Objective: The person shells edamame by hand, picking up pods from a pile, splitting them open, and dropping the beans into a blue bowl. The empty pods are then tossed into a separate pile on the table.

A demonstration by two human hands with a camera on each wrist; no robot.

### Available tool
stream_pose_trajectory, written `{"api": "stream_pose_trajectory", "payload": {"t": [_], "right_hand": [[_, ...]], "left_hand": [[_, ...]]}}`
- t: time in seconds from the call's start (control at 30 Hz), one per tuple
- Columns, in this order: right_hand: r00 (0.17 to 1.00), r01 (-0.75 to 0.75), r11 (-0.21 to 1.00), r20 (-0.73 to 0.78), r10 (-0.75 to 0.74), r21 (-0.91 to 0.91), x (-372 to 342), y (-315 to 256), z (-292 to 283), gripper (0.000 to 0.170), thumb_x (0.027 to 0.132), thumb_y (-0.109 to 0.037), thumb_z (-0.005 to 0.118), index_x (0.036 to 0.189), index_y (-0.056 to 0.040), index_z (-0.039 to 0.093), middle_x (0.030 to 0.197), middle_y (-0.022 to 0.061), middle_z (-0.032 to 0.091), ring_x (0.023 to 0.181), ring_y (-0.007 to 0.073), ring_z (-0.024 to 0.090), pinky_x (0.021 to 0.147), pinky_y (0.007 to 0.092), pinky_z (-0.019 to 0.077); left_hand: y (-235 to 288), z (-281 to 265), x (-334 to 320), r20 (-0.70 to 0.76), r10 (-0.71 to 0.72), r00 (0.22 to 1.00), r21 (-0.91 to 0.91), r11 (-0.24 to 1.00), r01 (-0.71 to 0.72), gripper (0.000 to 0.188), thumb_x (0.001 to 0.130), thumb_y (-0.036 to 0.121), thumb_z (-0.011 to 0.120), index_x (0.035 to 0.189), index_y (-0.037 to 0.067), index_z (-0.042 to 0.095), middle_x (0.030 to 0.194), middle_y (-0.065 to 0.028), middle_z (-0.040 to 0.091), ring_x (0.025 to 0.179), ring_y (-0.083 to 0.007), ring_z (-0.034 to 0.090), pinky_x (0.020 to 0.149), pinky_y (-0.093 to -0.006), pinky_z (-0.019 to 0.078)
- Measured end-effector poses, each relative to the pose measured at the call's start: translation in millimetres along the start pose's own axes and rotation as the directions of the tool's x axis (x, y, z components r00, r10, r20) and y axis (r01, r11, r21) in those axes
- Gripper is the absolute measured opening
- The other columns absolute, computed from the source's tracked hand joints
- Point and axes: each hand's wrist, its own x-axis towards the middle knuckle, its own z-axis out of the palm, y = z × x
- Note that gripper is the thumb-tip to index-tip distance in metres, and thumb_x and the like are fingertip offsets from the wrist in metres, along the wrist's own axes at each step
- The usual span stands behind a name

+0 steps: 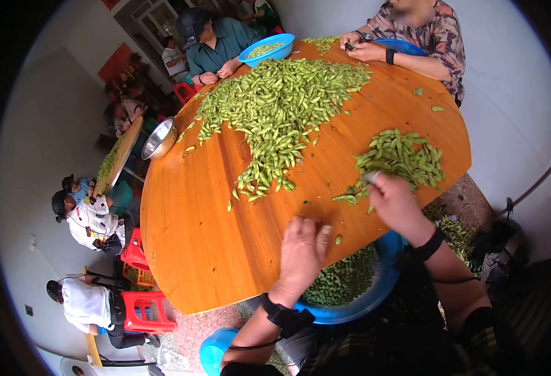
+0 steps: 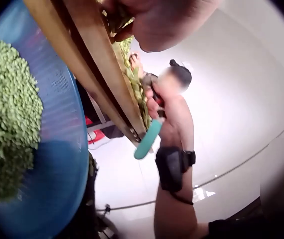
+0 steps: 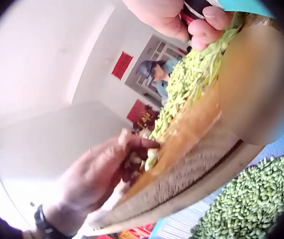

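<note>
My right hand (image 1: 397, 203) grips a turquoise-handled tool (image 2: 149, 139) at the smaller heap of green pods (image 1: 407, 156) on the wooden table (image 1: 194, 238). Its fingers curl round the handle; pods lie just beyond them in the right wrist view. My left hand (image 1: 303, 250) rests at the near table edge, fingers loosely bent and thumb apart. A single pod (image 1: 338, 239) lies beside that thumb; anything under the palm is hidden. Below the edge, a blue basin (image 1: 385, 276) holds shelled green beans (image 3: 251, 199).
A large pod heap (image 1: 281, 100) covers the table's far middle. Two people sit across, near blue basins (image 1: 283, 49). A metal bowl (image 1: 160, 139) stands at the left edge. Red stools (image 1: 147, 313) and other people are farther left; loose pods (image 1: 457, 241) lie on the floor at right.
</note>
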Motion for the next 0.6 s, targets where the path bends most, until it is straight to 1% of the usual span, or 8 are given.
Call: {"api": "stream_pose_trajectory", "payload": {"t": [0.07,0.13,0.2,0.3,0.37,0.4,0.53,0.6], "right_hand": [[0.979,0.176,0.977,0.130,-0.160,-0.122,-1.6,-17.3,10.8,0.010,0.084,-0.006,0.054,0.090,0.0007,0.058,0.071,0.0217,0.059,0.066,0.0384,0.060,0.059,0.0442,0.0478],[0.964,0.206,0.965,0.203,-0.172,-0.162,1.6,-9.2,19.2,0.009,0.083,-0.008,0.054,0.085,0.0007,0.056,0.071,0.0229,0.059,0.071,0.0419,0.059,0.063,0.0497,0.0465],[0.972,0.178,0.958,0.194,-0.135,-0.225,6.5,1.1,16.9,0.010,0.083,-0.008,0.054,0.085,0.0012,0.056,0.071,0.0238,0.059,0.072,0.0424,0.059,0.064,0.0500,0.0466],[0.991,0.103,0.983,0.106,-0.087,-0.154,14.4,14.3,2.1,0.008,0.083,-0.006,0.055,0.082,0.0029,0.055,0.071,0.0251,0.057,0.067,0.0430,0.057,0.059,0.0471,0.0443],[0.992,0.073,0.988,0.109,-0.058,-0.135,18.0,15.3,-5.3,0.008,0.083,-0.005,0.055,0.082,0.0035,0.054,0.071,0.0252,0.057,0.065,0.0429,0.056,0.058,0.0458,0.0434],[0.990,0.016,0.994,0.139,-0.001,-0.111,18.1,13.6,-8.1,0.009,0.084,-0.005,0.054,0.082,0.0037,0.054,0.069,0.0249,0.056,0.063,0.0419,0.055,0.056,0.0448,0.0425],[0.977,-0.091,0.996,0.192,0.094,-0.025,16.4,12.2,-11.1,0.010,0.085,-0.006,0.054,0.085,0.0036,0.055,0.067,0.0238,0.054,0.058,0.0383,0.054,0.055,0.0417,0.0419],[0.984,-0.067,0.998,0.167,0.068,-0.009,15.8,16.1,-9.6,0.010,0.085,-0.006,0.054,0.087,0.0032,0.056,0.067,0.0237,0.055,0.058,0.0375,0.054,0.055,0.0413,0.0421]], "left_hand": [[15.9,16.7,-2.9,-0.035,0.115,0.993,0.047,0.992,-0.113,0.018,0.088,0.016,0.060,0.102,0.003,0.060,0.094,-0.0174,0.054,0.089,-0.0369,0.054,0.079,-0.0429,0.0450],[30.1,27.6,-14.2,0.000,0.089,0.996,0.045,0.995,-0.089,0.017,0.086,0.013,0.061,0.101,0.004,0.059,0.094,-0.0168,0.054,0.089,-0.0359,0.054,0.079,-0.0418,0.0451],[37.3,23.6,-28.9,0.036,0.065,0.997,0.048,0.997,-0.067,0.017,0.084,0.010,0.062,0.100,0.004,0.059,0.094,-0.0163,0.054,0.089,-0.0349,0.054,0.079,-0.0407,0.0452],[47.3,9.7,-43.7,0.092,0.094,0.991,-0.024,0.995,-0.093,0.016,0.079,0.002,0.062,0.094,0.004,0.060,0.094,-0.0157,0.055,0.089,-0.0339,0.055,0.078,-0.0392,0.0457],[43.3,-3.8,-43.3,0.209,0.233,0.950,-0.269,0.947,-0.173,0.015,0.077,-0.003,0.061,0.090,0.004,0.061,0.093,-0.0144,0.058,0.089,-0.0339,0.055,0.079,-0.0395,0.0459],[38.5,-11.2,-35.8,0.207,0.233,0.950,-0.266,0.948,-0.175,0.015,0.077,-0.003,0.061,0.090,0.004,0.061,0.093,-0.0144,0.058,0.089,-0.0339,0.055,0.079,-0.0395,0.0459],[-9.1,-24.7,36.8,-0.135,0.108,0.985,0.036,0.994,-0.104,0.017,0.075,-0.002,0.062,0.092,0.002,0.064,0.093,-0.0135,0.060,0.091,-0.0354,0.055,0.082,-0.0407,0.0465],[-43.7,-18.1,72.3,-0.162,0.082,0.983,0.226,0.973,-0.044,0.016,0.076,0.000,0.062,0.092,0.002,0.066,0.094,-0.0149,0.060,0.094,-0.0359,0.055,0.081,-0.0412,0.0467]]}}
